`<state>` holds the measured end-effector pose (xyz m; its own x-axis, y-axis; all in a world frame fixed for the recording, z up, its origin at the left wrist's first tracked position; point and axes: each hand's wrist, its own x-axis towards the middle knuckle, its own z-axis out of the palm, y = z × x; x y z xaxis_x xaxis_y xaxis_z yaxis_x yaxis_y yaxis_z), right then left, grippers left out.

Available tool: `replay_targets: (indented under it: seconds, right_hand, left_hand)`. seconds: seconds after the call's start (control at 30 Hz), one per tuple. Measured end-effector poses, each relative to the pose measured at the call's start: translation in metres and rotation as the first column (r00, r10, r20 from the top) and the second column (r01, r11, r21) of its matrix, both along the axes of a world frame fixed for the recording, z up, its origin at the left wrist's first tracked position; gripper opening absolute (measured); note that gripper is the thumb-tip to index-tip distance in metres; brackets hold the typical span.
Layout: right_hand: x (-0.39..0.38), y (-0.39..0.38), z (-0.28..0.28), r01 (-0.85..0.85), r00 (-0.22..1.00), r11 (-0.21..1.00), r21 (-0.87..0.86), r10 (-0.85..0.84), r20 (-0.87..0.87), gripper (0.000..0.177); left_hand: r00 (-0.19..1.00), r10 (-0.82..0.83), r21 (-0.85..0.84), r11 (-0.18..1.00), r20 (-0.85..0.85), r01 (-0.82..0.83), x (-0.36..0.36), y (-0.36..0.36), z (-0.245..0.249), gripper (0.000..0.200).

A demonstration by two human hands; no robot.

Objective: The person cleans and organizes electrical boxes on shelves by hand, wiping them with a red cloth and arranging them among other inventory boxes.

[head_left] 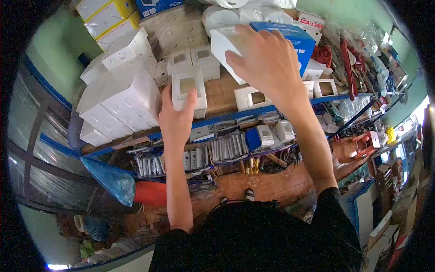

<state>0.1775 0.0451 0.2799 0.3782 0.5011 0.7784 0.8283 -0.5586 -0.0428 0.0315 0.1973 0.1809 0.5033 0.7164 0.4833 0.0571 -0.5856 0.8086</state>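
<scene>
My left hand (178, 115) is closed around the lower part of a white box with a rectangular window (189, 86), thumb on its front face, on the wooden shelf. My right hand (267, 61) grips a plain white box (226, 47), slightly blurred, with the thumb on its near side. That box is tilted, just left of a blue printed box (302, 43). Two similar windowed white boxes (199, 56) stand behind the one at my left hand. Below my right hand, a white frame-like piece (250, 99) lies at the shelf's front edge.
Stacked white boxes (129, 97) fill the shelf's left side, with yellow-and-white boxes (106, 22) behind. A lower shelf holds rows of wrapped flat pieces (229, 147). A blue plastic bag (111, 179) hangs at left. A red stool (366, 144) stands at right.
</scene>
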Motion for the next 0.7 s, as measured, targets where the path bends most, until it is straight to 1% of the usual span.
replay_targets:
  seconds: [0.1,0.2,0.3,0.5,0.57,0.7]
  right_hand:
    - [0.004,0.019,0.0,0.115,0.993,0.989,-0.094,-0.113,0.02,0.041]
    - [0.005,0.03,-0.006,0.146,0.989,0.976,-0.164,-0.146,0.014,0.03]
    - [0.015,0.043,-0.018,0.173,0.984,0.967,-0.185,-0.163,0.069,0.034]
    - [0.022,0.056,-0.028,0.204,0.979,0.943,-0.264,-0.201,0.04,0.036]
    - [0.021,0.056,-0.031,0.217,0.976,0.939,-0.266,-0.218,0.028,0.038]
    - [0.016,0.058,-0.041,0.271,0.962,0.926,-0.264,-0.273,0.03,0.042]
  left_hand:
    - [0.998,0.027,-0.006,1.0,-0.055,-0.027,-0.002,0.001,0.002,0.063]
    - [0.998,0.014,-0.043,0.999,-0.058,-0.017,-0.003,0.004,0.001,0.063]
    - [1.0,0.005,-0.054,0.999,-0.025,-0.007,0.0,0.007,-0.003,0.062]
    - [0.998,0.027,-0.039,0.999,-0.05,-0.029,0.001,0.007,-0.003,0.062]
    - [0.997,0.055,-0.021,0.998,-0.059,-0.056,0.002,0.008,-0.005,0.063]
    - [0.998,0.055,-0.002,0.998,-0.031,-0.055,0.003,0.007,-0.006,0.063]
